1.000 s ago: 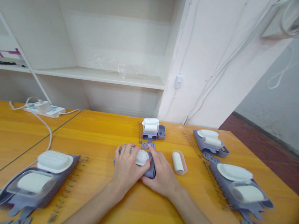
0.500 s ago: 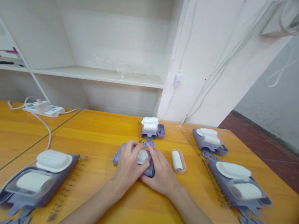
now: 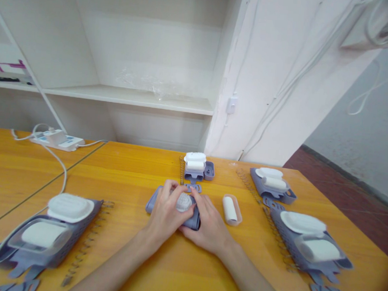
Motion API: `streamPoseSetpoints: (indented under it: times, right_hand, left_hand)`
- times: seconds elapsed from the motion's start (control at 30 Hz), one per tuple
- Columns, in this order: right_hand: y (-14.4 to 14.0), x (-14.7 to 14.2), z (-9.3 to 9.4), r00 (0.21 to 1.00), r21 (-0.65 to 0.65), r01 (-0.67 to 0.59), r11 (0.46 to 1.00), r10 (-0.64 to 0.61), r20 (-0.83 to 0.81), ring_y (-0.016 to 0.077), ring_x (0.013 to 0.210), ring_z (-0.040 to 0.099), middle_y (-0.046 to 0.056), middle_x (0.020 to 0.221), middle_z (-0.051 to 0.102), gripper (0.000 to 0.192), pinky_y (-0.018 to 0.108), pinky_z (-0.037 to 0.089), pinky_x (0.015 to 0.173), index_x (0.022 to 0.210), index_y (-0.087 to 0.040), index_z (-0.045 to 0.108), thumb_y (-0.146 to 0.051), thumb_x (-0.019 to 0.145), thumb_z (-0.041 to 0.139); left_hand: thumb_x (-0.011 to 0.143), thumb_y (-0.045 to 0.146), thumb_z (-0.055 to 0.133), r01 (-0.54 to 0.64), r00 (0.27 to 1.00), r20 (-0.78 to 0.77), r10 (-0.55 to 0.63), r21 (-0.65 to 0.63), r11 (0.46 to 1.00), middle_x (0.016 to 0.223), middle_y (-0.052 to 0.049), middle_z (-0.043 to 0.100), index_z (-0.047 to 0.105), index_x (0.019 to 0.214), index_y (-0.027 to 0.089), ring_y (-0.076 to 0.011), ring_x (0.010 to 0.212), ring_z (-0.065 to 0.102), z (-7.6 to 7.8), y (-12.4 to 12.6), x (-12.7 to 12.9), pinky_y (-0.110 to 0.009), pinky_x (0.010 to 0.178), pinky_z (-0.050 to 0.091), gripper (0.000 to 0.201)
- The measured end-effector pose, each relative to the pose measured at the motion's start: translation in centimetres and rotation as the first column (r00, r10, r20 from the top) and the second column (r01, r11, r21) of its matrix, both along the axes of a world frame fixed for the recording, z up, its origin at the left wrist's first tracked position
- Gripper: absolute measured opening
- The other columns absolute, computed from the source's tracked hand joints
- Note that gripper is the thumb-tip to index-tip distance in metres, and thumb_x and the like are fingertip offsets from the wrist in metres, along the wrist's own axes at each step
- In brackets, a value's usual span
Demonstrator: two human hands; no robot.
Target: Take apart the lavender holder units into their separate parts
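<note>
Mid-frame, both hands work one piece: my left hand curls over a lavender plastic tray lying flat on the orange wooden table, fingers pinching a white bristly round brush head seated in it; my right hand clamps the tray's lower right corner. This set looks part-built, I judge: brush in, while a white roller in its clear case lies loose just right. Fuller trays sit at the right edge; another lower left, coiled springs beside them.
</note>
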State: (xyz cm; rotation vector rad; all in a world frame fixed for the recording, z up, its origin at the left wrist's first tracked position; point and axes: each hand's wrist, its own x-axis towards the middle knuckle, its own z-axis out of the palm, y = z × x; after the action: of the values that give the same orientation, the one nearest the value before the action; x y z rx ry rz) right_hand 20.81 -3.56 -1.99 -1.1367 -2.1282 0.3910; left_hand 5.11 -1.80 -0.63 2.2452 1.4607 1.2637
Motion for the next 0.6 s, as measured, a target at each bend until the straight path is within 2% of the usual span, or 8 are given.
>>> streamPoseSetpoints:
  times: [0.13,0.43,0.6]
  right_hand:
    - [0.14,0.11,-0.29,1.0,-0.008,0.002,1.0,-0.002,-0.016,0.0241,0.118,0.046,0.011,0.13,0.048,0.092,0.041,0.04,0.101,0.145,-0.02,0.019,-0.031,0.07,0.07]
    - [0.47,0.14,-0.6,0.999,-0.041,0.033,0.999,-0.034,-0.042,0.0236,0.122,0.044,0.011,0.135,0.045,0.093,0.041,0.038,0.104,0.145,-0.02,0.018,-0.031,0.069,0.071]
    - [0.5,0.12,-0.49,0.999,-0.032,0.006,0.999,-0.008,-0.045,0.0233,0.125,0.042,0.011,0.137,0.044,0.091,0.041,0.036,0.105,0.145,-0.021,0.019,-0.031,0.07,0.07]
  left_hand:
    - [0.073,0.025,0.067,0.072,0.997,-0.008,-0.072,0.016,0.997,0.101,-0.004,0.047,0.059,0.102,0.025,-0.0207,0.093,0.052,0.05,-0.04,-0.24,-0.035,0.083,0.046,0.03]
    - [0.073,0.026,0.065,-0.026,1.0,0.008,0.025,0.011,1.0,0.098,-0.004,0.047,0.059,0.099,0.024,-0.0207,0.09,0.052,-0.16,-0.03,-0.01,-0.035,0.082,0.045,0.027]
    - [0.075,0.025,0.066,0.015,1.0,0.006,-0.015,0.042,0.999,0.1,-0.004,0.046,0.058,0.1,0.024,-0.0209,0.091,0.051,-0.06,0.03,-0.21,-0.036,0.082,0.045,0.027]
